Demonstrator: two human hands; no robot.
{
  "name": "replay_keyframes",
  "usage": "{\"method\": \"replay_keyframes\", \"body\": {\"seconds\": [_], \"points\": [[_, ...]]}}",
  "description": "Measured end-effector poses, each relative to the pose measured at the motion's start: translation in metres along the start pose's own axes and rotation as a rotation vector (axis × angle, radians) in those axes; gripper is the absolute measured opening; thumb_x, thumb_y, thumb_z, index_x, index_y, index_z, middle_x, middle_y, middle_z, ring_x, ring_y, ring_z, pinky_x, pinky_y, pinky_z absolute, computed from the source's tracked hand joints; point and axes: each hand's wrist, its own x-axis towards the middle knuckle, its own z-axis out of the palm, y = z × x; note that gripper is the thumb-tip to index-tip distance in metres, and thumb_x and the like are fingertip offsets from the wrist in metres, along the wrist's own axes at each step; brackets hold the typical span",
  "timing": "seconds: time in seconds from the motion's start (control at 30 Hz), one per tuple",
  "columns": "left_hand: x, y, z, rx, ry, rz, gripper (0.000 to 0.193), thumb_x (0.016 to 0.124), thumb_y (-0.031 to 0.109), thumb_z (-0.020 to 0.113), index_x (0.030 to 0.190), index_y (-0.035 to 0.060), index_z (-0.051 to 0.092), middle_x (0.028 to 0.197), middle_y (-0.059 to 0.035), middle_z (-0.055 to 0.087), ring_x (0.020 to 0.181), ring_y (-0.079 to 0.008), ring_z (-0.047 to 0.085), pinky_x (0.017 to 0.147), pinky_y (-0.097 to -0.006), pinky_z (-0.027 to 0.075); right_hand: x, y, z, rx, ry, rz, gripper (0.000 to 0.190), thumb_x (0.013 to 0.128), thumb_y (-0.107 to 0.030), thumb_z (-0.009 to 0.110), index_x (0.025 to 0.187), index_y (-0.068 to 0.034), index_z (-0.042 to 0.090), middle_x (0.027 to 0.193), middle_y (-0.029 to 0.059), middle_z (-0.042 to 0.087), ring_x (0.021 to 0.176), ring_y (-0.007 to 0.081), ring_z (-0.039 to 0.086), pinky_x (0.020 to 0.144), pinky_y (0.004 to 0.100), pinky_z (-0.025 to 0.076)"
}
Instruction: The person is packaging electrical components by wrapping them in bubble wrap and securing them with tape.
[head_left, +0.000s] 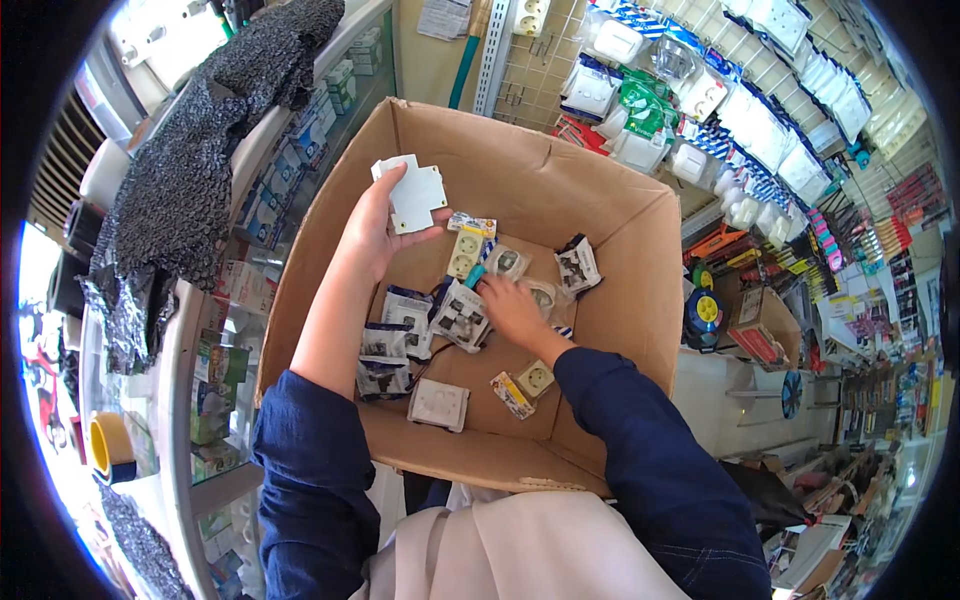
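Note:
My left hand (379, 225) is raised over the left side of an open cardboard box (525, 161). It grips a white module shaped like a miniature circuit breaker (418, 196), thumb on top. Inside the box, the fingertips of my right hand (514, 307) touch or nearly touch a small teal item (475, 277); whether they pinch it is unclear. Beside that hand lie a bagged switch plate (460, 315), a cream double socket (466, 251) in packaging and a round bagged fitting (507, 261). Another bagged fitting (541, 296) is partly hidden behind the hand.
More bagged fittings (409, 319) lie left in the box, with a white switch plate (439, 405), a cream socket (535, 379) and a bag (577, 264). A glass display counter (225, 375) bearing black bubble wrap (180, 165) stands left. Packaged switches (765, 127) hang right.

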Motion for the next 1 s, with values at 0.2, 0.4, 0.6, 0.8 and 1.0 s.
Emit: {"method": "replay_keyframes", "body": {"seconds": [0.2,0.4,0.6,0.8,1.0], "points": [[0.006,0.006,-0.008,-0.073,-0.027,0.050,0.043,0.087,0.038,0.044,0.113,0.0032,0.047,0.100,-0.0135,0.060,0.087,-0.0285,0.062,0.071,-0.0364,0.053,-0.018,-0.079,0.017,0.471,-0.301,-0.447,0.054,0.067,-0.032,0.067,0.115,-0.012,0.051,0.125,0.0113,0.043,0.109,0.0297,0.045,0.083,0.0455,0.038],[0.004,0.010,-0.012,-0.093,0.067,0.090,0.046,0.088,0.040,0.041,0.113,0.0015,0.048,0.100,-0.0142,0.061,0.087,-0.0272,0.063,0.068,-0.0336,0.053,-0.030,-0.118,0.031,0.099,-0.876,-0.482,0.052,0.069,-0.032,0.065,0.116,-0.014,0.054,0.130,0.0136,0.039,0.116,0.0322,0.042,0.080,0.0492,0.041],[0.004,0.011,-0.013,-0.075,0.064,0.077,0.044,0.090,0.038,0.037,0.114,0.0028,0.046,0.104,-0.0157,0.060,0.086,-0.0267,0.063,0.063,-0.0306,0.056,0.042,-0.105,0.021,0.189,-1.230,-0.044,0.051,0.069,-0.030,0.067,0.113,-0.007,0.054,0.131,0.0141,0.039,0.114,0.0330,0.045,0.077,0.0489,0.045],[0.004,0.011,-0.016,-0.060,0.091,0.074,0.046,0.088,0.041,0.041,0.115,0.0035,0.047,0.101,-0.0132,0.061,0.086,-0.0266,0.063,0.068,-0.0334,0.053,0.043,-0.133,0.050,0.579,-0.431,0.060,0.048,0.065,-0.033,0.070,0.106,-0.017,0.051,0.125,0.0152,0.039,0.125,0.0413,0.025,0.092,0.0605,0.030],[0.002,0.014,-0.013,-0.063,0.109,0.089,0.046,0.087,0.041,0.041,0.114,0.0041,0.047,0.100,-0.0130,0.061,0.086,-0.0266,0.063,0.067,-0.0330,0.053,0.033,-0.105,0.063,0.278,-0.680,-0.165,0.032,0.072,-0.027,0.063,0.101,-0.016,0.057,0.117,0.0067,0.048,0.123,0.0325,0.032,0.083,0.0699,0.030]]}}
